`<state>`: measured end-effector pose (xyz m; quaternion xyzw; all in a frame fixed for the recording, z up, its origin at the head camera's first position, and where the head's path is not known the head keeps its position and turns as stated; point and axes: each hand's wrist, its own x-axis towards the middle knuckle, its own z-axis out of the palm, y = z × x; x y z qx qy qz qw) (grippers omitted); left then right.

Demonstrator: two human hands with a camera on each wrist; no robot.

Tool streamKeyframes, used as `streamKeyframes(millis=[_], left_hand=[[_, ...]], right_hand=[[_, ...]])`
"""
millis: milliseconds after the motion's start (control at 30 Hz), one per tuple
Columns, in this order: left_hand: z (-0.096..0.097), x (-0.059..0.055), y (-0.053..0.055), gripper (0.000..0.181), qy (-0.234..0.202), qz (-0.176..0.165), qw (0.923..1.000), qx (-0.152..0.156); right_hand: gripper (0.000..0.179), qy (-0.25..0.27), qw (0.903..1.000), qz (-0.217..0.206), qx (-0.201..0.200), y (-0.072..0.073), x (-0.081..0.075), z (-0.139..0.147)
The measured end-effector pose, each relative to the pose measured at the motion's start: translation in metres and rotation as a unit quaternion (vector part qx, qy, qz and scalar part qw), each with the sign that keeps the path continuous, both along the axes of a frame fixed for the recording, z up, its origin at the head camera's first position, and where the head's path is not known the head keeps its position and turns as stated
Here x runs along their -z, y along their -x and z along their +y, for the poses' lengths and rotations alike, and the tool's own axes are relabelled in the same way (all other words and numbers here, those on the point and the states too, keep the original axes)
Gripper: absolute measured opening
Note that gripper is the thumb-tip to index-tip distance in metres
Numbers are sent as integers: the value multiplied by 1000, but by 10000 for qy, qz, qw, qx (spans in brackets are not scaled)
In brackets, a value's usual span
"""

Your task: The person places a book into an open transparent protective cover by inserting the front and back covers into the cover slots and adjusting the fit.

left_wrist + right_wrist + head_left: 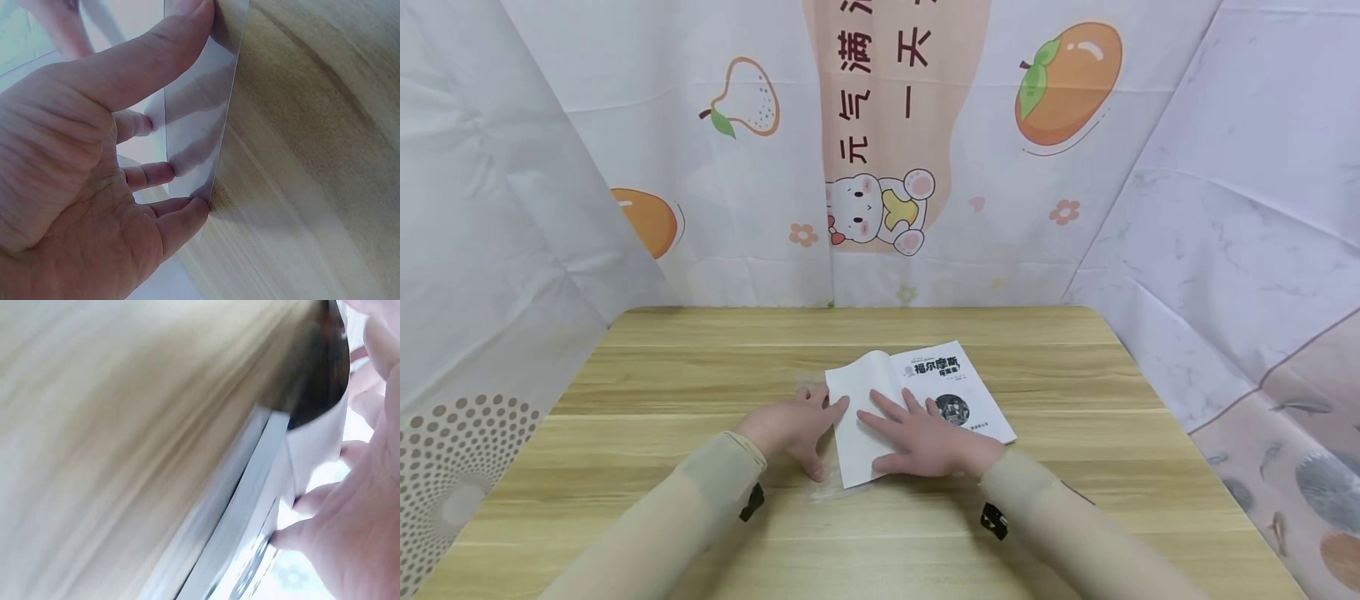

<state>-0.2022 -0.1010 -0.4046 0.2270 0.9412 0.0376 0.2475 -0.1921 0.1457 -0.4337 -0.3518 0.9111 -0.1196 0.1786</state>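
An open book lies on the wooden table, its printed title page on the right. A blank white cover flap is folded out to the left, with clear plastic film along its left edge. My left hand touches that edge, thumb and fingers spread apart over the film. In the left wrist view, the fingertips meet the film's surface. My right hand rests with spread fingers across the white flap near the book's fold. From the right wrist, the page-block edge shows beside the fingers.
The wooden table extends around the book. Behind it hangs a printed curtain with fruit and cartoon figures. Pale sheets flank both sides. Both wrists carry dark devices under beige sleeves.
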Motion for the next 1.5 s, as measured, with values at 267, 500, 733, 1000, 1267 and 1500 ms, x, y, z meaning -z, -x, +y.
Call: streamKeyframes(millis=[267, 500, 733, 1000, 1267, 1500], left_hand=[[0, -2, -2, 118, -28, -44, 10000, -41], [-1, -1, -2, 118, -23, -18, 10000, 19], [-3, 0, 0, 117, 13, -28, 10000, 61], [-5, 0, 0, 117, -142, -69, 9999, 8], [-5, -1, 0, 117, -140, -64, 9999, 15], [-8, 0, -1, 119, -340, -145, 9993, 19]], right_hand=[[75, 487, 9987, -84, 112, 11, 5, 24], [80, 593, 9977, -236, 244, 15, 8, 36], [86, 660, 9968, -436, 110, 20, 14, 45], [87, 625, 9969, -469, 128, 18, 12, 44], [87, 548, 9980, -314, 85, 14, 11, 40], [86, 501, 9983, -261, 109, 10, 8, 37]])
